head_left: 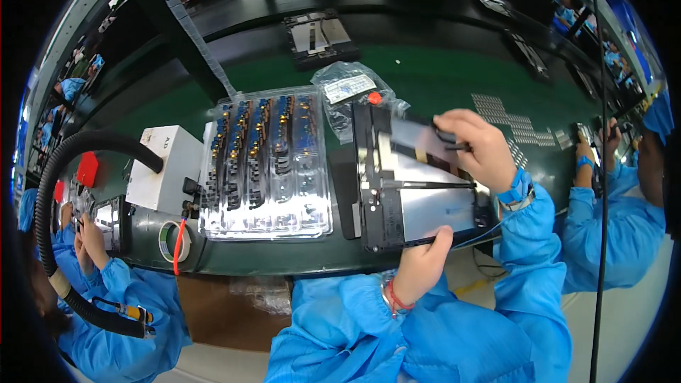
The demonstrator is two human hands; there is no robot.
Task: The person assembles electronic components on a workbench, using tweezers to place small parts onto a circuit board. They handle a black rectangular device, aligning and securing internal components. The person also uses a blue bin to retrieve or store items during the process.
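An opened tablet [376,202] with a black frame and silvery battery plates lies tilted at the table's near edge. My left hand [423,266] grips its near edge, thumb on top and the other fingers hidden beneath. Above its far right part, my right hand [482,149] is closed in a pinch. A short dark piece shows at those fingertips, too blurred to name. A wristband with a cord circles my right wrist. Left of the tablet stands a clear plastic tray [323,206] holding several rows of small blue, black and gold circuit parts.
A clear plastic bag [344,117] and another opened device [319,37] lie beyond. Left are a white box [157,170], black flexible hose [44,220] and tape roll [174,241]. Small metallic pieces [521,126] lie right. Co-workers in blue sit on both sides.
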